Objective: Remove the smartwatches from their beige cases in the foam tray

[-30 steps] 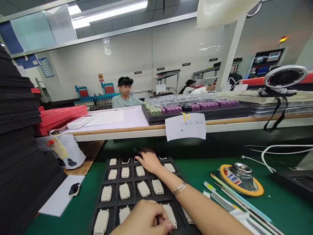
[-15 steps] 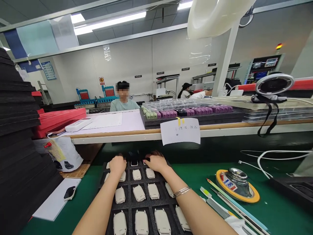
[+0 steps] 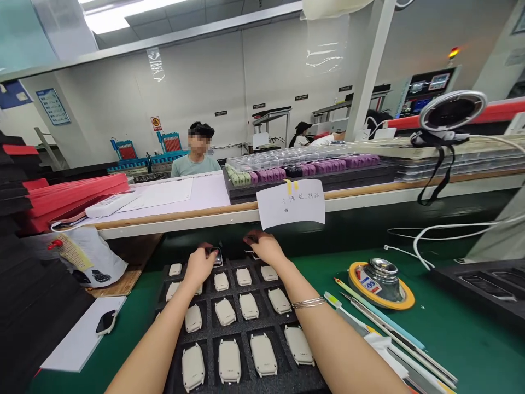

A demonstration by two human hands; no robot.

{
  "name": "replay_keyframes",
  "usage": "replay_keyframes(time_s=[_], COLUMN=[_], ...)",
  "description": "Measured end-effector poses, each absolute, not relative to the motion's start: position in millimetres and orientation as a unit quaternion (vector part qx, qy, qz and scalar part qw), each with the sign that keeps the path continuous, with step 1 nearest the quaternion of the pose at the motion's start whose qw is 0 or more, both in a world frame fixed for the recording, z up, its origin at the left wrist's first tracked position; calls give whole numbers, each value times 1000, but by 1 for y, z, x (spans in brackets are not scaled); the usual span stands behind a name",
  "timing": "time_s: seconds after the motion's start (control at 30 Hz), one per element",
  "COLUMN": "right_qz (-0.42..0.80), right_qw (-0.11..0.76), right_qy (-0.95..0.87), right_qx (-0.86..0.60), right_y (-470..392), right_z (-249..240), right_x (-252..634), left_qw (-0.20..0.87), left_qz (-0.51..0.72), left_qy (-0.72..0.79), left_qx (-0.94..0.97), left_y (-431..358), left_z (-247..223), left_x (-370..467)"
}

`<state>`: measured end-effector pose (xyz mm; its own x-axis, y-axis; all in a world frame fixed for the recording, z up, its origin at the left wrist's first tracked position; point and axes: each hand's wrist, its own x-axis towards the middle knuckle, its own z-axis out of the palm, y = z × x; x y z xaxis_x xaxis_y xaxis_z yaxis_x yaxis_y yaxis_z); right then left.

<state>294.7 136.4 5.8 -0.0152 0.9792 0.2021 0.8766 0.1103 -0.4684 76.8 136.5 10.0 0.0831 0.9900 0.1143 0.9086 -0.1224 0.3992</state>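
A black foam tray [image 3: 209, 328] holds rows of cream watch cases [image 3: 228, 361], most of them lying back side up. At the tray's far end, my left hand [image 3: 200, 265] grips a watch case [image 3: 217, 255] whose dark glossy face shows beside the thumb. To its right, my right hand [image 3: 264, 247] is curled above the far edge of the tray. Its fingertips are dark and partly hidden, with a pale edge just below them, so what it holds is unclear.
A single watch [image 3: 106, 323] lies on a white pad [image 3: 82, 339] at left. Tweezers, a brush and a glass dispenser [image 3: 383, 279] with a yellow base are at right. A shelf edge [image 3: 184, 221] crosses above my hands. Black trays [image 3: 36, 273] are stacked at left. A person [image 3: 196, 158] sits beyond.
My left hand has lifted a watch case at the tray's far end, its dark face now visible. My right hand has risen slightly off the tray. The camera view has shifted.
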Motion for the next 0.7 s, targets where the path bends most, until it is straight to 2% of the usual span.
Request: replay_keyframes(time_s=[0.17,0.3,0.5,0.7], right_qz=[124,136,135,142], right_qw=[205,174,150,161], right_qy=[-686,-696,-700,-708], right_qx=[-687,-683,-685,-673], right_y=[139,142,139,131], right_z=[-1,-4,0,3], right_x=[313,314,305,306], left_qw=[107,142,263,425], left_qz=[181,183,225,393], left_qy=[646,642,604,530], left_qx=[734,731,718,619], left_y=[130,136,137,108], left_z=[1,2,9,31], left_x=[97,94,82,82])
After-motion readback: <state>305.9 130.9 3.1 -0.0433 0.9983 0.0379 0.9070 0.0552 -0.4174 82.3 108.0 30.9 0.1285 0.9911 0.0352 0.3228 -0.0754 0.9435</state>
